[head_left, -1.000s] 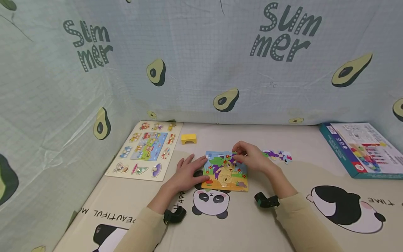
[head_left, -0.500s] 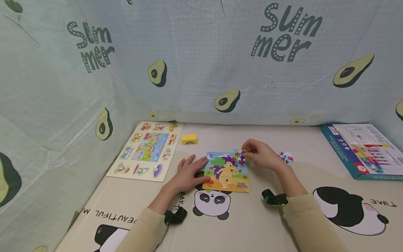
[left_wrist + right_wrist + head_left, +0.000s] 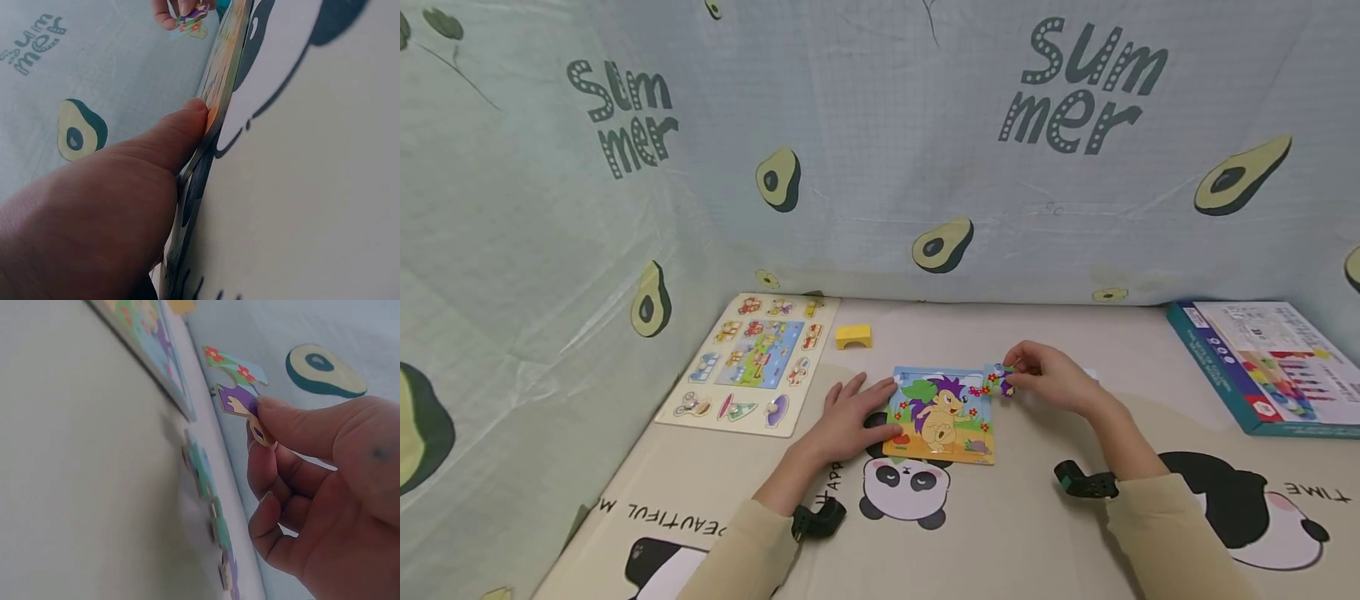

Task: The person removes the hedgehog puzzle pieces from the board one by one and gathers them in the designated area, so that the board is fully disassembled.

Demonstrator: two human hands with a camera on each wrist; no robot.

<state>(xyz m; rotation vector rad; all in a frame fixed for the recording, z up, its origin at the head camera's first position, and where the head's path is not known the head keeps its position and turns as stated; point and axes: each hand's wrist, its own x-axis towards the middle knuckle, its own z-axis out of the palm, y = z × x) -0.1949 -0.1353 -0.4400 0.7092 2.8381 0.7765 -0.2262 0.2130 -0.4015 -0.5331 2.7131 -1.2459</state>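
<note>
- Right hand [image 3: 1051, 379]: grasping, thumb and fingers pinching one puzzle piece [image 3: 240, 395], held up off the table.
- Piece: purple, cream, green and light blue, two red flowers, curved notch cut in it.
- Left hand [image 3: 853, 423]: not gripping, fingers spread and relaxed along the puzzle's left edge, thumb on top.
- Puzzle [image 3: 938, 427]: one, flat between the hands; cartoon hedgehog, purple spikes, green leaf, red flowers, orange ground. Held piece is at its upper right corner.
- Loose pieces [image 3: 203, 469]: a row on the table under the right hand, overlapping in view, can't count them.
- Beyond the left hand: one yellow block [image 3: 855, 332], arch cutout; left of it, one peg board [image 3: 827, 321], ten pictures round a central scene.
- Well right of the right hand: one teal-edged box [image 3: 1273, 367].
</note>
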